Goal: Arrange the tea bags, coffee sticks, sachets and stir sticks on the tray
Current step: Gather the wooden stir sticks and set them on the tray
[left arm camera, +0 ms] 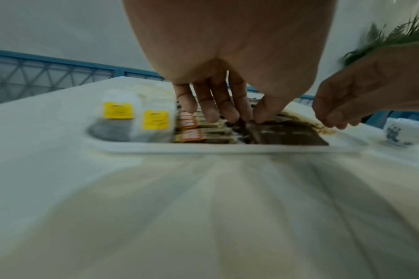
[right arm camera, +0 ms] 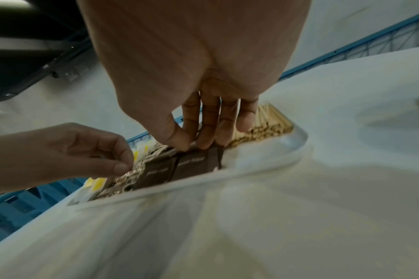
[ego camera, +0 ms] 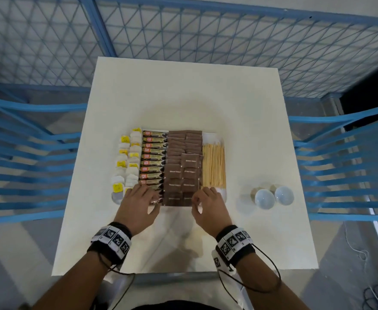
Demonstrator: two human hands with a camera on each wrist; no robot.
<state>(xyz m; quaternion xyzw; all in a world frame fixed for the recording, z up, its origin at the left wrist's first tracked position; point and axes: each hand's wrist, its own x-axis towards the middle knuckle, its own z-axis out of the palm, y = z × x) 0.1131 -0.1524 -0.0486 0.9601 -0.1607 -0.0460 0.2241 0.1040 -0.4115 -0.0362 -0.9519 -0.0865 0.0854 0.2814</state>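
A white tray (ego camera: 215,134) lies mid-table, filled in columns: tea bags (ego camera: 127,162) with yellow tags at the left, then coffee sticks (ego camera: 153,157), brown sachets (ego camera: 183,157) and wooden stir sticks (ego camera: 213,164) at the right. My left hand (ego camera: 142,198) is at the near end of the coffee stick column; in the left wrist view its thumb and forefinger (left arm camera: 250,119) pinch a foil stick end beside the sachets. My right hand (ego camera: 208,200) is at the near end of the sachets, and its thumb and fingers (right arm camera: 192,146) pinch the edge of a brown sachet (right arm camera: 192,162).
Two small white cups (ego camera: 264,199) stand on the table right of the tray. A blue mesh fence (ego camera: 183,30) surrounds the table on the far, left and right sides. The tray's near rim (left arm camera: 227,148) lies just in front of both hands.
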